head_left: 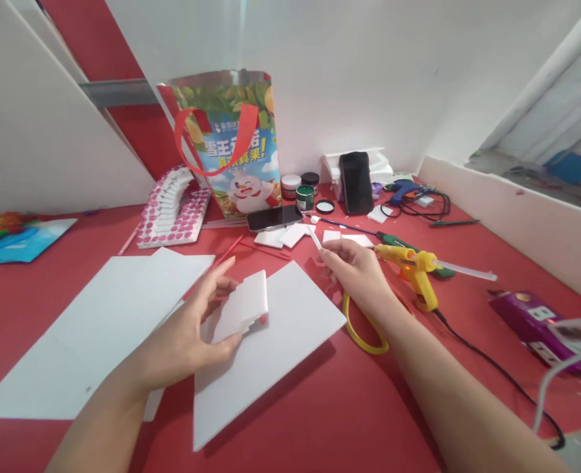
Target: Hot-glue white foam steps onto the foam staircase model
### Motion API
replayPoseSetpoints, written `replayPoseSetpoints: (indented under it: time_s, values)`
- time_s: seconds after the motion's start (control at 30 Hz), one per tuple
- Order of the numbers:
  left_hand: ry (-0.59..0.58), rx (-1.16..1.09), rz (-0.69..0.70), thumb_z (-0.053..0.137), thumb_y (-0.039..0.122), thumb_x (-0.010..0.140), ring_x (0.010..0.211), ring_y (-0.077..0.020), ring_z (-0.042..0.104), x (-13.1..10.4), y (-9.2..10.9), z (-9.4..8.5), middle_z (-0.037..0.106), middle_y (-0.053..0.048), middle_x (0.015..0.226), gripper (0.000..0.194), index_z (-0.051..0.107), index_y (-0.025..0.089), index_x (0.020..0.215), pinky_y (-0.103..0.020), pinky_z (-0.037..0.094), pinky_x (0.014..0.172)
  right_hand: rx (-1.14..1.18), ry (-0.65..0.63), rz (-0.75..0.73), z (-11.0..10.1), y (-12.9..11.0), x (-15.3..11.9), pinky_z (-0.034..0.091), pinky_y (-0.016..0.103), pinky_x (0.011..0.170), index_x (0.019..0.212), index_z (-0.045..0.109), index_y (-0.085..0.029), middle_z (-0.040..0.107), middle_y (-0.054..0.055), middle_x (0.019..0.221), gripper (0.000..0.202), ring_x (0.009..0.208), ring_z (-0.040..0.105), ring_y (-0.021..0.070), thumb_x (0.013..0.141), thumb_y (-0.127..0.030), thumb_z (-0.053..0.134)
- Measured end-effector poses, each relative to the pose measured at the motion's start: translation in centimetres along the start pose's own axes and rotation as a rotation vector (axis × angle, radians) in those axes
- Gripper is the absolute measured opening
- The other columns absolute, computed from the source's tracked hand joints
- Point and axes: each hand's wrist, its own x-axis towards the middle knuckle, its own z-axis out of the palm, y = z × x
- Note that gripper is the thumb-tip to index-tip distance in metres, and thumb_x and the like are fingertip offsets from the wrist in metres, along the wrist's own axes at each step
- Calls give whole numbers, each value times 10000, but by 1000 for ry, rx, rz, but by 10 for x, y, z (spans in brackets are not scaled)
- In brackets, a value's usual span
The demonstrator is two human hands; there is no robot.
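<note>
Our left hand (182, 341) curved around a stepped white piece (243, 302), the thumb along its near lower edge and the fingers bent against its far left side, spread by the width of the piece. Our right hand (359, 266) pinched a thin white strip (314, 238) between thumb and forefinger, the other fingers curled loosely below.

The square white board (290, 328) lay beneath the piece, its right corner just beside a yellow loop (364, 345) near our right forearm, and a shadow followed its near right edge. Red tabletop (329, 407) showed between that edge and the forearm. To the left we had a larger white board (98, 322) under our left forearm; close on the right, a yellow glue gun (413, 266) crowded the right hand.

The stepped piece sat within our left grasp, over the board; we could not tell whether it touched the surface. The strip's free end pointed up and left from our right fingertips, well apart from the piece.
</note>
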Motion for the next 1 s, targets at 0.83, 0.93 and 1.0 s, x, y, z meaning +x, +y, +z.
replayPoseSetpoints:
  time_s: [0.83, 0.93, 1.0]
  values:
    - [24, 310, -159, 775, 693, 604, 1455, -442, 346, -4, 27, 37, 255, -166, 1637, 1295, 69, 300, 1617, -590, 403, 1078, -242, -71, -37, 3, 24, 9, 571, 322, 679, 1053, 611, -195, 709, 40, 870, 277, 764, 713, 210, 840, -370, 625]
    - [33, 294, -179, 774, 679, 625, 1397, -427, 439, -6, 24, 36, 263, -134, 1642, 1261, 68, 343, 1615, -569, 440, 1049, -195, -78, -35, 6, 24, 7, 583, 336, 681, 1037, 608, -187, 708, 43, 839, 279, 743, 712, 211, 832, -374, 636]
    - [40, 269, -171, 758, 684, 650, 1345, -417, 500, -5, 19, 36, 302, -134, 1624, 1220, 86, 353, 1613, -551, 473, 1013, -153, -87, -39, 8, 23, 6, 590, 342, 687, 1021, 607, -182, 712, 46, 827, 265, 727, 715, 206, 834, -368, 630]
